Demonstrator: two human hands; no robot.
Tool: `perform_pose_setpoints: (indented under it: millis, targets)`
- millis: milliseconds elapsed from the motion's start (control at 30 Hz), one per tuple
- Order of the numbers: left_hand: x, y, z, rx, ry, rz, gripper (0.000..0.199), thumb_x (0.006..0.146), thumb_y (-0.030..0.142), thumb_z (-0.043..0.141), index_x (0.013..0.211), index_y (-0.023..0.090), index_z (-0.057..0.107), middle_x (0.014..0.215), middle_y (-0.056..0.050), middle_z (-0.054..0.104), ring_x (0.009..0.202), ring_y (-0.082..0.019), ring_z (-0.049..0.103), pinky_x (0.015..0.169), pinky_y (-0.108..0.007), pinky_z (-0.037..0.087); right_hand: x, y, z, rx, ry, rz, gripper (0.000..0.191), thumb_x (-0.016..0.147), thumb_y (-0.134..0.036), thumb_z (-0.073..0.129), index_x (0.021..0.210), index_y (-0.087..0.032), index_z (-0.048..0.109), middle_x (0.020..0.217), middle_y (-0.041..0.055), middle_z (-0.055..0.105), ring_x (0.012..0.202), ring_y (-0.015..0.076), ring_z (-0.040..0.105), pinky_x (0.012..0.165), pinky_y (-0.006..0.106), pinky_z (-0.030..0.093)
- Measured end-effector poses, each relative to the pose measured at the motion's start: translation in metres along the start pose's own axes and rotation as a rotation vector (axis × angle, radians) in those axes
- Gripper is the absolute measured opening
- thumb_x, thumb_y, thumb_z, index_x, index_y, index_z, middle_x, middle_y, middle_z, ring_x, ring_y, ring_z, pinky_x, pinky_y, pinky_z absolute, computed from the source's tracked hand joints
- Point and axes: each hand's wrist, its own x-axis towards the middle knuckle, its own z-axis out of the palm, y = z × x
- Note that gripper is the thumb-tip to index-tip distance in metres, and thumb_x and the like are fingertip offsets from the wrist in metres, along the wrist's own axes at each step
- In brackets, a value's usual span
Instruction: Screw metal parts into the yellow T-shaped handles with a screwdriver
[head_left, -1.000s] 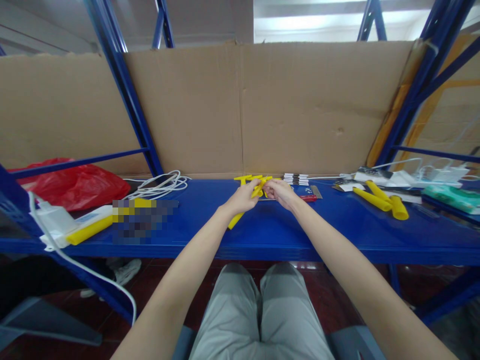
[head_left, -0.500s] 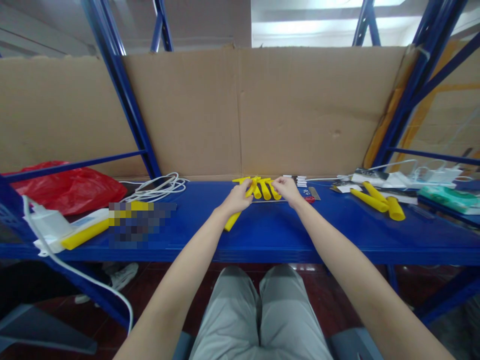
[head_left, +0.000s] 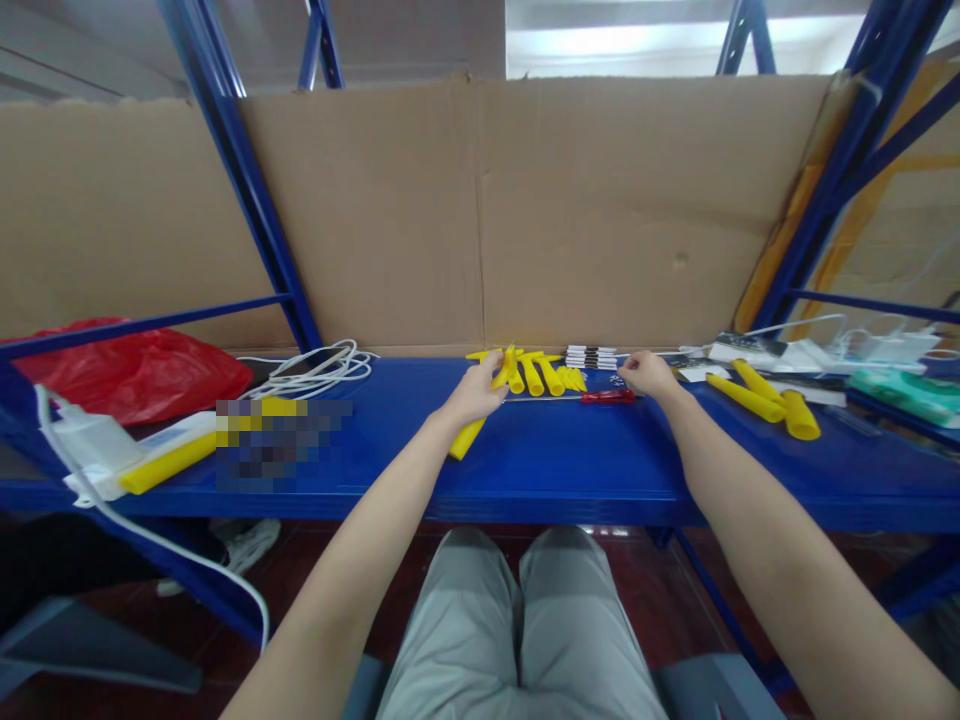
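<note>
My left hand (head_left: 478,390) is closed on a yellow tube (head_left: 468,440) at mid-table. Several yellow cones (head_left: 532,376) lie just right of it, followed by a pile of small yellow pieces (head_left: 572,379). Behind these sits a stack of white strips with dark middles (head_left: 591,357). My right hand (head_left: 646,374) is over the table right of the strips, fingers pinched together; whatever it may hold is too small to name. A screwdriver with a red handle (head_left: 607,397) lies in front, its shaft pointing left.
More yellow cones (head_left: 750,398) and a green packet (head_left: 904,396) lie right. On the left are a coiled white cable (head_left: 330,368), a red bag (head_left: 135,372) and a white power strip (head_left: 176,436). Cardboard (head_left: 360,220) stands behind the blue table (head_left: 555,470).
My right hand has moved right, from the yellow cones to beyond the white strips, uncovering the small yellow pieces and the red handle. My left hand has stayed on the tube.
</note>
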Motion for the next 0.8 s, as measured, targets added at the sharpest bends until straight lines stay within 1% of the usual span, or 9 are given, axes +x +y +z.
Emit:
perform_pose_setpoints:
  millis: [67,233,400,533,700,800]
  targets:
    - [0.001,-0.002,0.000,-0.033,-0.003,-0.001,0.047,0.072,0.009,0.058,0.119,0.015,0.051,0.126,-0.017,0.061,0.120,-0.027,0.057,0.098,-0.044,0.046,-0.001,0.006,0.001,-0.028,-0.022,-0.005,0.015,0.075,-0.024,0.056,0.075,-0.017,0.069,0.074,0.0060,0.070,0.071,0.0175,0.062,0.061,0.024,0.040]
    - [0.002,-0.006,0.001,-0.093,-0.005,0.014,0.048,0.072,0.008,0.057,0.119,0.016,0.052,0.124,-0.014,0.063,0.118,-0.026,0.058,0.096,-0.041,0.048,0.001,0.013,0.004,-0.043,-0.074,-0.019,0.013,0.076,-0.024,0.058,0.073,-0.017,0.069,0.071,0.0049,0.070,0.066,0.0154,0.062,0.058,0.022,0.039]
    - [0.002,-0.007,0.002,-0.093,-0.009,0.015,0.050,0.071,0.008,0.058,0.120,0.015,0.051,0.126,-0.016,0.061,0.122,-0.027,0.055,0.096,-0.042,0.048,0.002,0.013,0.008,-0.046,-0.051,-0.040,0.009,0.073,-0.021,0.061,0.069,-0.018,0.069,0.073,0.0054,0.071,0.068,0.0159,0.063,0.058,0.022,0.041]
    - [0.002,-0.007,0.003,-0.068,-0.013,0.008,0.051,0.072,0.009,0.058,0.122,0.014,0.051,0.128,-0.017,0.060,0.121,-0.027,0.056,0.098,-0.043,0.047,0.003,0.012,0.009,-0.021,-0.046,-0.045,0.010,0.074,-0.019,0.060,0.069,-0.017,0.069,0.074,0.0056,0.071,0.067,0.0154,0.063,0.057,0.021,0.041]
    - [0.002,-0.006,0.004,-0.067,-0.019,0.012,0.050,0.073,0.008,0.058,0.122,0.013,0.052,0.127,-0.017,0.060,0.117,-0.027,0.058,0.097,-0.043,0.048,0.004,0.013,0.009,0.021,-0.081,-0.018,0.012,0.075,-0.021,0.060,0.073,-0.017,0.071,0.075,0.0055,0.071,0.068,0.0160,0.063,0.059,0.021,0.042]
    - [0.002,-0.006,0.004,-0.082,-0.031,-0.001,0.052,0.073,0.008,0.056,0.125,0.011,0.050,0.128,-0.020,0.058,0.115,-0.027,0.060,0.095,-0.044,0.049,0.003,0.014,0.007,0.035,-0.086,0.018,0.018,0.077,-0.022,0.056,0.079,-0.016,0.073,0.073,0.0061,0.071,0.067,0.0169,0.063,0.061,0.022,0.043]
